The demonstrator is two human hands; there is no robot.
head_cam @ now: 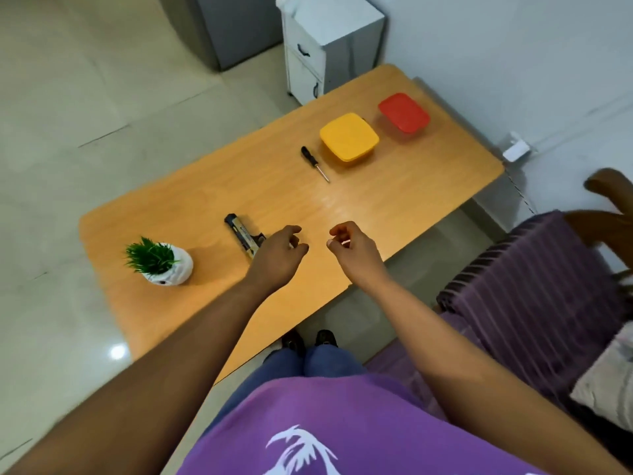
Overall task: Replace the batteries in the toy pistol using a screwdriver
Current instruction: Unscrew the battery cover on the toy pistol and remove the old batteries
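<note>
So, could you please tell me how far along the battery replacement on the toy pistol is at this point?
Nothing looks done yet. The toy pistol lies on the table, with no sign it has been opened, and the screwdriver lies untouched beside the yellow container. In hand: nothing; the left hand hovers open by the pistol's grip, and the right hand is empty. Left: unscrewing, swapping batteries, closing up. No batteries are visible.

Place: a room in a home, likely a living area.
Floor: pale glossy tiles [68,114] reflecting a ceiling light.
Worktop: a low wooden worktop [394,200] with rounded corners.
Seating: a wooden-armed chair [609,190] at right, draped in a purple striped cloth [534,286].
Storage: a small white cabinet [325,46] at the far wall.
Decor: a potted plant [161,262] at near left.
Household items: yellow-lidded container [349,137] and red-lidded container [404,113], far side.
</note>
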